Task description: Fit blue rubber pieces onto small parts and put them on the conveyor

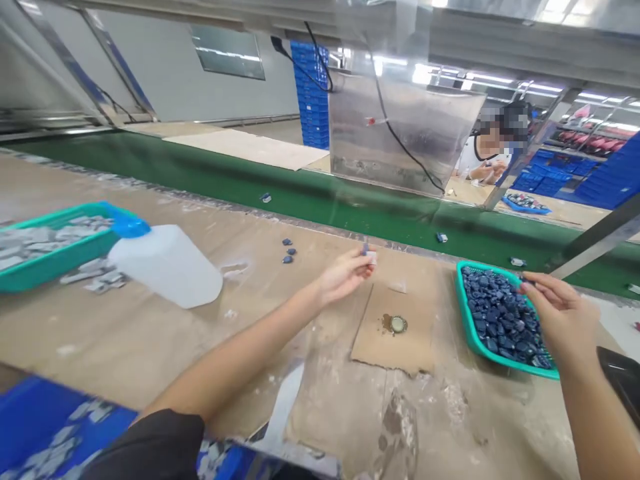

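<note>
My left hand (346, 275) is stretched out over the table, its thumb and fingers closed on a small white and dark blue piece (371, 256). At the right, my right hand (567, 317) is over the edge of a green plastic basket (467, 327) filled with small dark blue pieces (500, 313). Between its thumb and forefinger is a small dark blue piece (526, 281), partly hidden by the fingers. Below and right of my left hand lies a cardboard sheet (373, 340), with a small round cap (398, 325) and a wet stain on it.
A white plastic bottle with a blue top (167, 263) lies at the left, beside a green basket (75, 259) of grey-white pieces. Several dark blue pieces (287, 259) lie mid-table. Behind runs a green belt (310, 207) carrying scattered pieces. Another person (483, 160) sits beyond it.
</note>
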### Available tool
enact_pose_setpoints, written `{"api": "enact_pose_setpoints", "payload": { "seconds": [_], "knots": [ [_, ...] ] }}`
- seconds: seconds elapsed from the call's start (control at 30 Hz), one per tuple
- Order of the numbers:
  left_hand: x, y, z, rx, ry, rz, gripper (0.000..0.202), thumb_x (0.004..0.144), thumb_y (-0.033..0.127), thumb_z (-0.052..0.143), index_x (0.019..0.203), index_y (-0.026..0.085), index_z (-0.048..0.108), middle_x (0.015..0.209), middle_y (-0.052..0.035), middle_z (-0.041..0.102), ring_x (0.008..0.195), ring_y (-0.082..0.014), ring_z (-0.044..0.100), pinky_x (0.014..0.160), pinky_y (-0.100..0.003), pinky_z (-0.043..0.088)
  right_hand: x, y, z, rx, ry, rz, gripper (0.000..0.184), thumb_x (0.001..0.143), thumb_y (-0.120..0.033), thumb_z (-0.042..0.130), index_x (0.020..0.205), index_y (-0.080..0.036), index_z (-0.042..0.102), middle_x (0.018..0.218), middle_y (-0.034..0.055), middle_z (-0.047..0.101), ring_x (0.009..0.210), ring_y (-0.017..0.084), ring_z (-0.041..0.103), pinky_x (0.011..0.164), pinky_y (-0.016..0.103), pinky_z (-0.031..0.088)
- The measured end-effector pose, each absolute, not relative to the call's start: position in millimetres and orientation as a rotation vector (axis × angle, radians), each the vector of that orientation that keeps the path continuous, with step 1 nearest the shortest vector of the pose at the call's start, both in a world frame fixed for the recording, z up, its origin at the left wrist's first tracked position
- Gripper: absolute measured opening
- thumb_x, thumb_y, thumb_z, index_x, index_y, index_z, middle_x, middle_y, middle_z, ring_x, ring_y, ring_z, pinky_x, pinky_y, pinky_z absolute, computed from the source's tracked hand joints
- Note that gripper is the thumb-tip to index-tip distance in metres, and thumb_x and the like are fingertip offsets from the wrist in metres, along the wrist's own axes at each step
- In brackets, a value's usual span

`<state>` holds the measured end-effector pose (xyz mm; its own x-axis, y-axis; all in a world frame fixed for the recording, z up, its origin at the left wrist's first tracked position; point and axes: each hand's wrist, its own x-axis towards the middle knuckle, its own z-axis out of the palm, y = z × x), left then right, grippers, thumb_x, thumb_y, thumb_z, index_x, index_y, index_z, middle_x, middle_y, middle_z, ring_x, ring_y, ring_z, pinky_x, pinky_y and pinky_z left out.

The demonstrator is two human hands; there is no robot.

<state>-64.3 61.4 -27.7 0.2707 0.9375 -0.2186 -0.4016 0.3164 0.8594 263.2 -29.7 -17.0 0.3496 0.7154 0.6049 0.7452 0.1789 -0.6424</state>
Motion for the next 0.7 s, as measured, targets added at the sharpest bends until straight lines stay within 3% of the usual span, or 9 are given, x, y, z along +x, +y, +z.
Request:
{"api": "enact_pose_setpoints", "payload": {
  "seconds": [0.13,0.23,0.43,0.57,0.7],
  "knots": [
    [-58.5,12.6,-34.2,0.667,0.61,0.795,0.02,0.071,0.013,0.062,0.091,0.013,0.063,0.08,-0.0062,0.062,0.066,-0.0094,0.057,0.061,-0.02,0.043,207.7,-28.2,-9.9,-1.37,-1.663,0.28,0.016,0.075,-0.031,0.058,0.088,-0.024,0.065,0.094,0.0063,0.061,0.09,0.023,0.057,0.079,0.038,0.047],
    [-57.4,2.7,-38.0,0.808,0.618,0.707,0.029,0.067,0.013,0.065,0.096,0.013,0.063,0.08,-0.0042,0.06,0.07,-0.0097,0.055,0.068,-0.022,0.043,164.1,-25.2,-13.6,-1.254,-2.077,0.44,0.014,0.078,-0.025,0.052,0.086,-0.021,0.062,0.084,0.005,0.06,0.077,0.019,0.057,0.067,0.032,0.047],
    [-62.3,9.4,-46.0,1.188,0.824,0.861,0.037,0.068,0.014,0.063,0.105,0.015,0.06,0.074,0.0022,0.052,0.063,-0.0044,0.047,0.067,-0.021,0.039,130.4,-14.5,-43.4,-1.21,-2.578,0.169,0.019,0.068,-0.003,0.04,0.076,-0.018,0.047,0.075,0.006,0.056,0.072,0.02,0.047,0.061,0.03,0.036],
    [-65.1,15.0,-49.0,1.123,0.823,0.881,0.042,0.068,0.015,0.062,0.109,0.013,0.058,0.074,0.002,0.051,0.061,-0.0043,0.047,0.066,-0.022,0.039,130.9,-13.9,-48.7,-1.235,-2.363,0.361,0.015,0.069,-0.006,0.045,0.073,-0.02,0.044,0.069,0.003,0.052,0.063,0.017,0.044,0.056,0.028,0.032],
    [-69.8,18.6,-46.1,1.032,0.832,0.88,0.045,0.066,0.017,0.063,0.11,0.011,0.056,0.07,0.0028,0.05,0.06,-0.0044,0.048,0.064,-0.021,0.038,136.2,-18.5,-28.1,-1.125,-1.538,1.109,0.023,0.068,-0.026,0.063,0.08,-0.024,0.044,0.077,-0.0009,0.056,0.045,0.008,0.029,0.039,0.02,0.021]
  ]
}}
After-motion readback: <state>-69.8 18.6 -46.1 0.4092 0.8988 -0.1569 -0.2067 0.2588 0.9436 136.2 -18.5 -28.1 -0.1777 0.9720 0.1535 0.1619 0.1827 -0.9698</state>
